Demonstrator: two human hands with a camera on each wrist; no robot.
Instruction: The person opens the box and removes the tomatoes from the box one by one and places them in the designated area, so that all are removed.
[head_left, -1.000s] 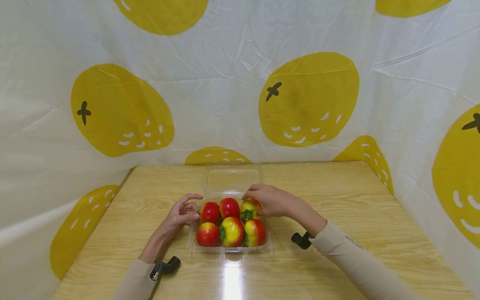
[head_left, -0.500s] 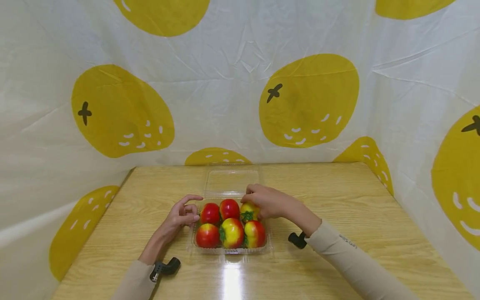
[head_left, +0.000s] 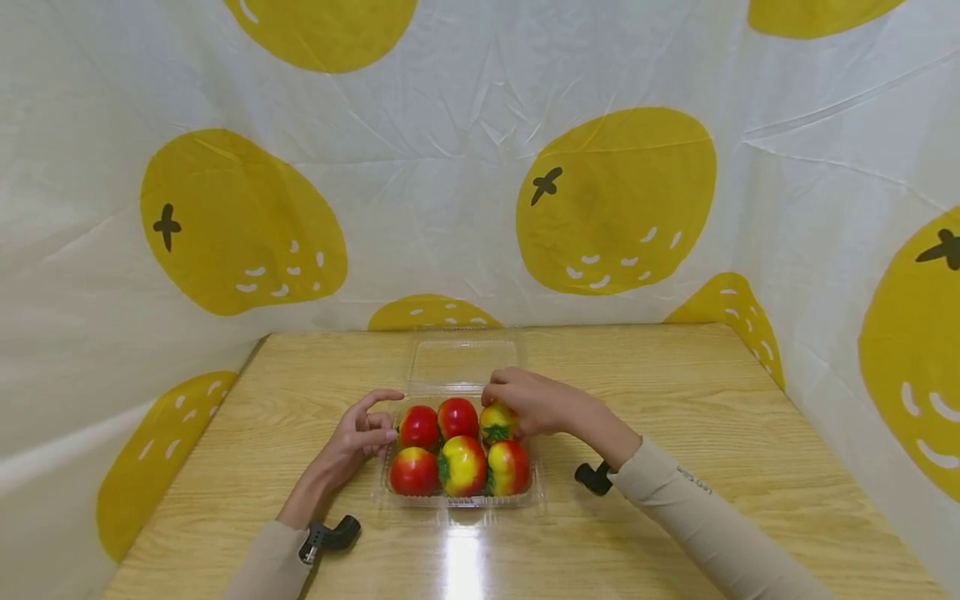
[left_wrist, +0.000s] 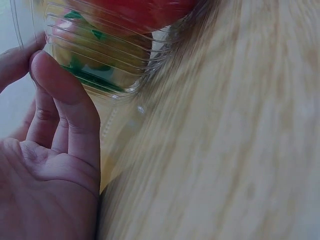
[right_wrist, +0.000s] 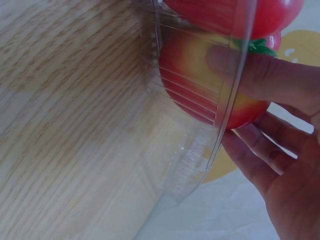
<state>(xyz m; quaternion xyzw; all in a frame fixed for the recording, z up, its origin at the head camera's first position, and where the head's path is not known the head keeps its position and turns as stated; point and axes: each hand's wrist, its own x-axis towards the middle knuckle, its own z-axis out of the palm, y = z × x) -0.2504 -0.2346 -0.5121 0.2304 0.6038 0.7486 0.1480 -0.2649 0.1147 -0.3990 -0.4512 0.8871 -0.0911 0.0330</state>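
Observation:
A clear plastic clamshell box (head_left: 465,502) lies open on the table, holding several shiny red-and-yellow persimmons (head_left: 463,465) with green calyxes, in two rows. My right hand (head_left: 540,402) grips the back-right persimmon (head_left: 495,422) inside the box; in the right wrist view the thumb lies across this persimmon (right_wrist: 187,65) and the other fingers reach behind it. My left hand (head_left: 358,429) holds the box's left side near its back corner, index finger along the rim. In the left wrist view, the thumb and curled fingers meet the ribbed wall of the box (left_wrist: 110,55).
The box's clear lid (head_left: 465,362) lies folded back toward the rear of the wooden table (head_left: 660,375). A white curtain (head_left: 420,208) with yellow fruit prints surrounds the table's back and sides. Black wrist mounts (head_left: 330,535) sit on both forearms.
The right hand has shifted slightly left and its forearm has moved in a little, with the persimmon still in its grip. The left hand and box stay in place.

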